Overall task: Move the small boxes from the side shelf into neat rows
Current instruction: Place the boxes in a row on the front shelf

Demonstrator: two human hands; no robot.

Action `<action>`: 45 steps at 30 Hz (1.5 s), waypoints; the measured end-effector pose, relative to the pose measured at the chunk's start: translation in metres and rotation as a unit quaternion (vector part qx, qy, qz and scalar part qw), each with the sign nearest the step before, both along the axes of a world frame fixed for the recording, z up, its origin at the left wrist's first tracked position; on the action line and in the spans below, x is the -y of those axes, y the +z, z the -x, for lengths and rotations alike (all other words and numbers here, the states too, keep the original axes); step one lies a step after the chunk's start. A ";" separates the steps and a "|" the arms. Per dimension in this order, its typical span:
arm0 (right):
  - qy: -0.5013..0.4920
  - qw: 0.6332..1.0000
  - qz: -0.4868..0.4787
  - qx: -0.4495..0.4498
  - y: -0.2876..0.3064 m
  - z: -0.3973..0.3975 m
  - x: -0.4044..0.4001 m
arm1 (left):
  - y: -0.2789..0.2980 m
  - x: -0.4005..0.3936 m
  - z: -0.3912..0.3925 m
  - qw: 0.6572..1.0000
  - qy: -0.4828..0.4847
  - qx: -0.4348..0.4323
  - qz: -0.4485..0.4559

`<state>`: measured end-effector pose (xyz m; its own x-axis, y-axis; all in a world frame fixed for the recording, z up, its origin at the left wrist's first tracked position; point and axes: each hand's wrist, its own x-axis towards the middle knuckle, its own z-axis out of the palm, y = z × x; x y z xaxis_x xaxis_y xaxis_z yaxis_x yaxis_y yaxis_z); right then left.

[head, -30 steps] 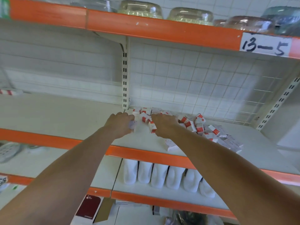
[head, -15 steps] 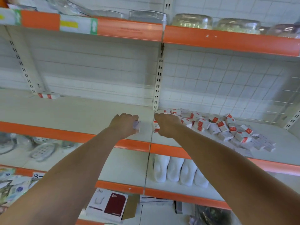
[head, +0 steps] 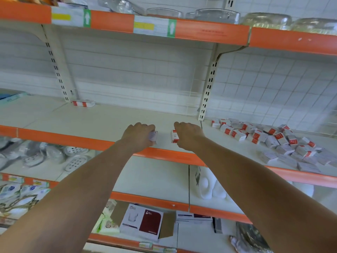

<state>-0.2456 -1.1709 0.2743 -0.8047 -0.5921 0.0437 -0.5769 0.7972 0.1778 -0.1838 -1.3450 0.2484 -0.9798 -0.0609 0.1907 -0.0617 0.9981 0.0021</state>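
A loose heap of small white-and-red boxes (head: 271, 141) lies on the right section of the white middle shelf (head: 109, 117). My left hand (head: 139, 134) grips a small box (head: 153, 136) over the front of the left section. Just to its right, my right hand (head: 187, 134) grips another small box (head: 174, 136), red end visible. How many boxes each hand holds is hidden by the fingers. A short row of the same boxes (head: 83, 103) lies at the back of the left section, by the upright.
A slotted upright (head: 207, 90) divides the two shelf sections. Orange shelf edges (head: 164, 155) run across the front. Glass bowls (head: 217, 15) stand on the shelf above. Below are soap dishes (head: 74, 157), white bottles (head: 209, 185) and a carton (head: 144, 221).
Both hands have left the heap, each carrying a box, and moved left across the upright to the left section. The view has swung left with them.
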 end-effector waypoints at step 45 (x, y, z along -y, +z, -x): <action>0.105 0.994 0.004 -0.006 -0.014 0.030 0.345 | 0.001 0.332 -0.001 0.993 0.088 0.019 -0.070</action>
<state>-0.2761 -1.5162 0.2605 -0.6628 -0.7466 0.0584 -0.7285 0.6608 0.1806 -0.1832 -1.6770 0.2496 -0.9582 -0.2545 0.1304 -0.2372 0.9621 0.1343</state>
